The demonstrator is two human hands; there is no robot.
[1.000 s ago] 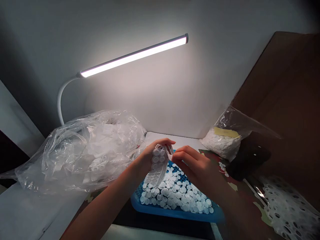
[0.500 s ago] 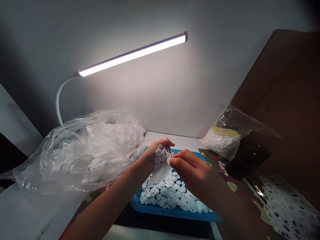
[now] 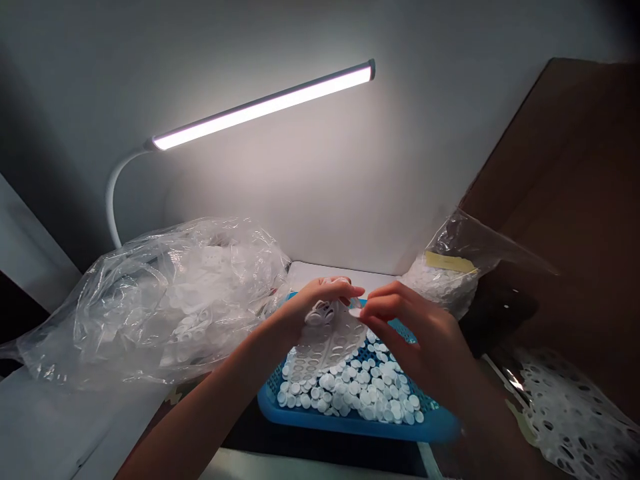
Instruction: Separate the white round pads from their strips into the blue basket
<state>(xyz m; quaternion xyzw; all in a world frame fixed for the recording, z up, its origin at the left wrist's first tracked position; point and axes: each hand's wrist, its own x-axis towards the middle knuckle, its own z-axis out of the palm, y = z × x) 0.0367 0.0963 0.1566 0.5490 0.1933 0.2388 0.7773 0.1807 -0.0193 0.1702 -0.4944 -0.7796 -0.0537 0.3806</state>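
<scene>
My left hand (image 3: 313, 300) is closed on the upper part of a white perforated sheet (image 3: 320, 350), which hangs tilted over the basket. Rows of round holes show in it, and a few round pieces sit near my fingers. Between the thumb and fingers of my right hand (image 3: 415, 327), a small white disc (image 3: 355, 312) is pinched at the sheet's right edge; I cannot tell whether it is still attached. Below both hands is a blue plastic basket (image 3: 345, 425) with many loose white discs (image 3: 370, 393) in it.
A large clear plastic bag (image 3: 165, 307) of white pieces lies left. At the back right stands a smaller bag (image 3: 440, 287) with a yellow label. Punched white sheets (image 3: 575, 413) lie right, near a dark object (image 3: 495, 313). A lit lamp (image 3: 265, 107) hangs above.
The sheet has turned to show its broad perforated face. My right hand has shifted slightly up and right, its fingers now holding a disc at the sheet's edge.
</scene>
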